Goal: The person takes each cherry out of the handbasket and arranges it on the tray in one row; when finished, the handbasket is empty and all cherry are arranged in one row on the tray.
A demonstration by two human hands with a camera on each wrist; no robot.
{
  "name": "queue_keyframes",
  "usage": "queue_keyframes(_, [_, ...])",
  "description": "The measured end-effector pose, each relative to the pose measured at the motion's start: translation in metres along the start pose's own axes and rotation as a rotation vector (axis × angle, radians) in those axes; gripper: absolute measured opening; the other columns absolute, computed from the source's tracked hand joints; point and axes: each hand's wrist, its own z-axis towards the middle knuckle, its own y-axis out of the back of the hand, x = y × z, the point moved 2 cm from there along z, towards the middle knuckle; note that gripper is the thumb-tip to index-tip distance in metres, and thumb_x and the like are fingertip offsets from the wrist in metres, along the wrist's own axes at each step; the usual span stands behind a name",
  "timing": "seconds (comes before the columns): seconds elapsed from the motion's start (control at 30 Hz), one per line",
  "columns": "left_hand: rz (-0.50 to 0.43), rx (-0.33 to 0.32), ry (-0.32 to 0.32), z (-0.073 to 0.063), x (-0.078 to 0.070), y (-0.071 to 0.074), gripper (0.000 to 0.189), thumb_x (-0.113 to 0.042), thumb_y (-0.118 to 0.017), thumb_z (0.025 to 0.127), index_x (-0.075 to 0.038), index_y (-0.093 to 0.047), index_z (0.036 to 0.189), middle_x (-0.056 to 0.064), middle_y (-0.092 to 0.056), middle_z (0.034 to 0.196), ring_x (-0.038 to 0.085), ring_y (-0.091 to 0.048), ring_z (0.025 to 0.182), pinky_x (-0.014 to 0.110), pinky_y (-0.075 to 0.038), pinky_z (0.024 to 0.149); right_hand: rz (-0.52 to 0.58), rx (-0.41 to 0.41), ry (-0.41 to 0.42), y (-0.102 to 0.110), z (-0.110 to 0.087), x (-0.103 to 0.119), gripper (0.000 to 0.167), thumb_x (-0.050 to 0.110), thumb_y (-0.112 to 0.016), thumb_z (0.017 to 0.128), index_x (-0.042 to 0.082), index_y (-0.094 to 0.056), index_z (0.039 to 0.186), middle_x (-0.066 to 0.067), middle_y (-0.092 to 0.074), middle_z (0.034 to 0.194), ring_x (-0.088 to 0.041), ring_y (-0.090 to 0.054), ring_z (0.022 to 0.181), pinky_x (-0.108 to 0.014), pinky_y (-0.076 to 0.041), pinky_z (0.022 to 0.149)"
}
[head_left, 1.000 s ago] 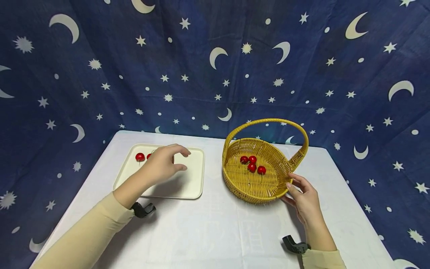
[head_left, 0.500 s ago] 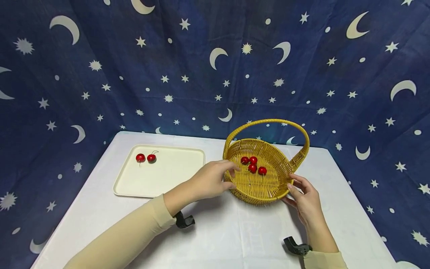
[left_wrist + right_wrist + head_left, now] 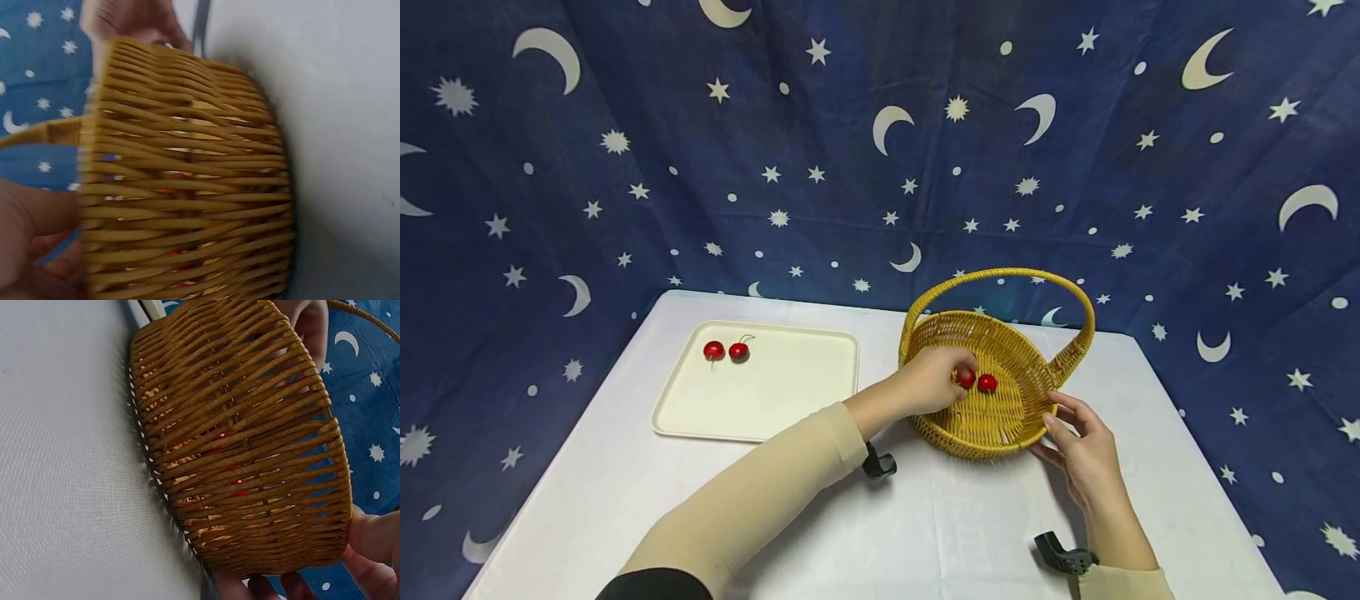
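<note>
The round yellow wicker basket (image 3: 951, 440) with a tall arched handle stands on the white table. My right hand (image 3: 1086, 450) grips its right rim, thumb on top and fingers along the outer wall. Reaching over the left rim, my left hand (image 3: 934, 379) is inside the basket. Its thumb and fingers are spread on either side of a red cherry (image 3: 966, 378). Another cherry (image 3: 987, 383) lies just right of it. The left hand hides the other cherries in the basket. In the left wrist view, the woven wall covers part of the left hand (image 3: 37, 237).
A cream rectangular tray (image 3: 790, 392) lies left of the basket, with two stemmed cherries (image 3: 739, 352) near its far left corner. Behind the table hangs a dark blue curtain (image 3: 820, 133) with moons and stars.
My left hand has moved right, from over the tray across the basket's left rim and down to the cherries inside. My right hand has stayed on the basket's rim.
</note>
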Motion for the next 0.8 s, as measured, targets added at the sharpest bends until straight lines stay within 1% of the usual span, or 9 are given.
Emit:
queue_keyframes(0.1, [0.008,0.037,0.024,0.012,0.004,-0.007,0.044,-0.007,-0.080,0.096,-0.010,-0.068,0.138,0.009,-0.074,0.130,0.024,-0.069,0.121,0.031,-0.056,0.101,-0.007,0.001,-0.002,0.001,0.000,0.000,0.049,0.008,-0.058,0.110,0.009,-0.048,0.158,-0.008,-0.048,0.142,-0.005,-0.070,0.104,-0.034,-0.066,0.084])
queue_keyframes(0.23, [0.062,0.067,0.062,0.025,0.008,-0.011,0.045,-0.009,-0.079,0.097,-0.011,-0.067,0.141,0.008,-0.071,0.136,0.021,-0.067,0.123,0.031,-0.055,0.103,-0.005,0.008,-0.009,0.001,0.001,-0.002,0.049,0.009,-0.059,0.110,0.010,-0.049,0.158,-0.007,-0.048,0.143,-0.005,-0.070,0.105,-0.035,-0.066,0.085])
queue_keyframes(0.4, [0.159,0.083,0.063,0.037,0.012,-0.014,0.037,-0.006,-0.069,0.101,-0.010,-0.070,0.138,0.008,-0.072,0.132,0.019,-0.066,0.121,0.031,-0.054,0.103,0.009,0.006,-0.003,0.003,0.001,-0.003,0.049,0.009,-0.059,0.110,0.009,-0.049,0.157,-0.006,-0.049,0.140,-0.005,-0.070,0.103,-0.035,-0.066,0.083])
queue_keyframes(0.47, [0.188,0.097,0.077,0.040,0.014,-0.016,0.037,-0.004,-0.065,0.101,-0.012,-0.071,0.137,0.006,-0.073,0.130,0.018,-0.065,0.121,0.029,-0.054,0.104,0.012,0.012,0.004,0.003,0.001,-0.003,0.049,0.010,-0.060,0.110,0.009,-0.049,0.158,-0.005,-0.049,0.139,-0.004,-0.070,0.103,-0.034,-0.066,0.083])
queue_keyframes(0.57, [0.207,0.125,0.116,0.043,0.017,-0.019,0.043,-0.003,-0.059,0.104,-0.019,-0.071,0.142,0.001,-0.073,0.137,0.015,-0.064,0.130,0.026,-0.051,0.108,0.018,0.016,0.015,0.003,0.001,-0.003,0.049,0.012,-0.060,0.110,0.008,-0.048,0.158,-0.006,-0.049,0.138,-0.004,-0.071,0.102,-0.033,-0.066,0.083])
queue_keyframes(0.63, [0.225,0.145,0.145,0.045,0.017,-0.020,0.049,-0.001,-0.057,0.103,-0.025,-0.071,0.143,-0.002,-0.071,0.142,0.013,-0.062,0.134,0.023,-0.048,0.107,0.020,0.016,0.018,0.002,0.000,-0.003,0.050,0.012,-0.060,0.110,0.008,-0.048,0.158,-0.005,-0.050,0.137,-0.004,-0.071,0.102,-0.033,-0.066,0.083])
queue_keyframes(0.7, [0.240,0.163,0.162,0.045,0.018,-0.020,0.053,0.002,-0.056,0.102,-0.030,-0.072,0.142,-0.004,-0.069,0.147,0.012,-0.059,0.138,0.022,-0.047,0.107,0.022,0.015,0.018,0.001,0.000,-0.003,0.050,0.012,-0.060,0.110,0.008,-0.048,0.158,-0.004,-0.050,0.136,-0.003,-0.071,0.102,-0.033,-0.066,0.083])
queue_keyframes(0.8, [0.245,0.194,0.174,0.044,0.018,-0.020,0.051,0.003,-0.059,0.101,-0.031,-0.075,0.136,-0.005,-0.068,0.148,0.012,-0.058,0.137,0.023,-0.046,0.107,0.017,0.013,0.013,0.000,0.000,-0.002,0.050,0.011,-0.060,0.110,0.008,-0.048,0.158,-0.003,-0.051,0.136,-0.004,-0.072,0.102,-0.034,-0.066,0.084])
